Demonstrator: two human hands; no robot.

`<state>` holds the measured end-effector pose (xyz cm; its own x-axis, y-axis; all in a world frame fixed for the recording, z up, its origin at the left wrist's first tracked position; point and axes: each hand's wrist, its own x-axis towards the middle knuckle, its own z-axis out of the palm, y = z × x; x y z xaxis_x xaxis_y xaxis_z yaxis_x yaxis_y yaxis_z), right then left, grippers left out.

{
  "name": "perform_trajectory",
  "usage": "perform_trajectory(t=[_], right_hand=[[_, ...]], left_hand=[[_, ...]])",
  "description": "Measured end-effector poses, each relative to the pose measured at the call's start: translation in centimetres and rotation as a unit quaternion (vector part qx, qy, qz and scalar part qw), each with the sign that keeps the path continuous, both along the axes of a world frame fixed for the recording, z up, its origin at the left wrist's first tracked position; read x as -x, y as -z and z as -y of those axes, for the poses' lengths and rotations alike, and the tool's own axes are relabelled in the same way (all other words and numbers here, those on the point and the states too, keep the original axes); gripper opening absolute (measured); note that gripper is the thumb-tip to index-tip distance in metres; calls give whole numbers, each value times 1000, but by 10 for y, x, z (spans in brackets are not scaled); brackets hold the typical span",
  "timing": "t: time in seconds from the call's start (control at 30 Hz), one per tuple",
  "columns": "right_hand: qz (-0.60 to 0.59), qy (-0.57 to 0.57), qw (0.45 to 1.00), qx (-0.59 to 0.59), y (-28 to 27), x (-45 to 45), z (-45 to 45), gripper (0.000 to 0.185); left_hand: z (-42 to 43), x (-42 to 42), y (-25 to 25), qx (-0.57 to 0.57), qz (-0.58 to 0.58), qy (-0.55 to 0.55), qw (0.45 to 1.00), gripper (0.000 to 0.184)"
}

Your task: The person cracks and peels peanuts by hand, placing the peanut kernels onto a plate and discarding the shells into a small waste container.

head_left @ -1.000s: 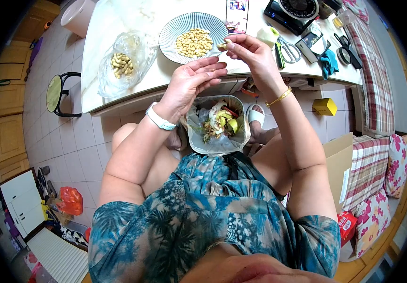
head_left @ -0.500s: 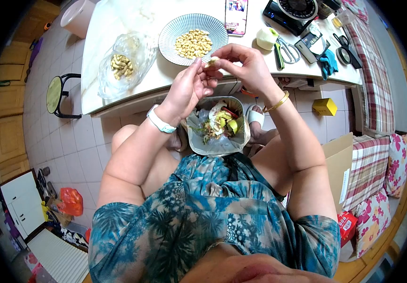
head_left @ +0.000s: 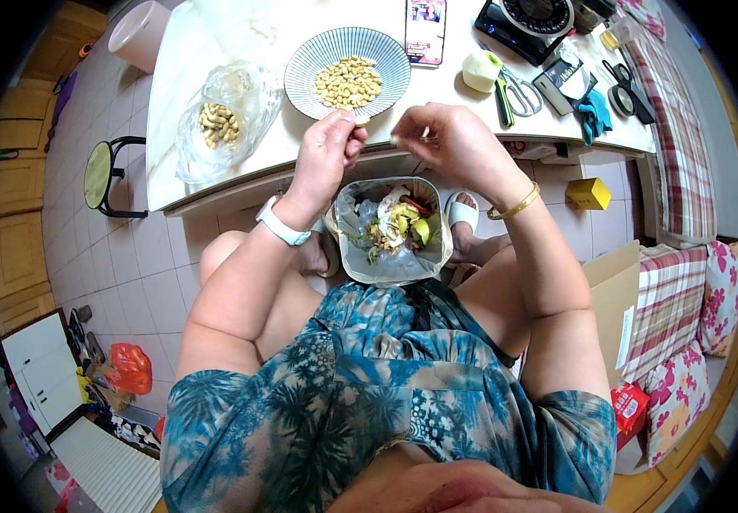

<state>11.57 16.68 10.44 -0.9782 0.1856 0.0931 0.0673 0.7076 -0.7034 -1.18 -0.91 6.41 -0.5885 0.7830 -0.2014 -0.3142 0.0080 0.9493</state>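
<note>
Fingers [head_left: 335, 128] of the left hand [head_left: 322, 161], upper centre, partly hide a small pale piece [head_left: 361, 121] pinched at their tips; whether the curled right hand [head_left: 453, 141] holds anything, I cannot tell. Pale-yellow shelled peanuts [head_left: 348, 83] lie in the striped bowl [head_left: 301, 73] above; tan unshelled ones [head_left: 219, 126] fill part of the crumpled clear bag [head_left: 251, 103], upper left

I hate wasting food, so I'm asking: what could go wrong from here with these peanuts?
The small pale piece in the left hand could slip near the table's front edge and perhaps drop into the waste bin below. The dish stands close to that edge too, so a bumped rim might spill some peanuts.
</note>
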Motion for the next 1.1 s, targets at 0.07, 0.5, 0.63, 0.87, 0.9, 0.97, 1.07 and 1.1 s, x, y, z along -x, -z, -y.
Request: perform_trajectory(t=[0.07, 0.5, 0.63, 0.87, 0.9, 0.97, 1.07, 1.1], right_hand=[[62, -67, 994, -59, 2, -4, 5, 11], [-127, 2, 991, -31, -1, -1, 18, 13], [-169, 16, 983, -70, -1, -3, 23, 14], [-229, -39, 966, -112, -10, -6, 29, 17], [-239, -46, 963, -113, -10, -6, 30, 18], [-243, -52, 964, -90, -12, -8, 30, 18], [-256, -75, 964, -20, -17, -8, 30, 16], [-264, -90, 960, 27, -19, -8, 29, 15]], left_hand=[[2, 6, 2, -8, -25, -11, 1000, 29], [1, -11, 14, -12, -131, 13, 991, 35], [4, -18, 4, -8, -143, 14, 990, 36], [11, -23, -8, -29, -322, 13, 946, 36], [12, -24, -9, -38, -344, 11, 938, 36], [12, -26, -11, -50, -346, 3, 937, 36], [18, -30, -21, -67, -338, -1, 939, 36], [19, -31, -24, -73, -329, 5, 941, 35]])
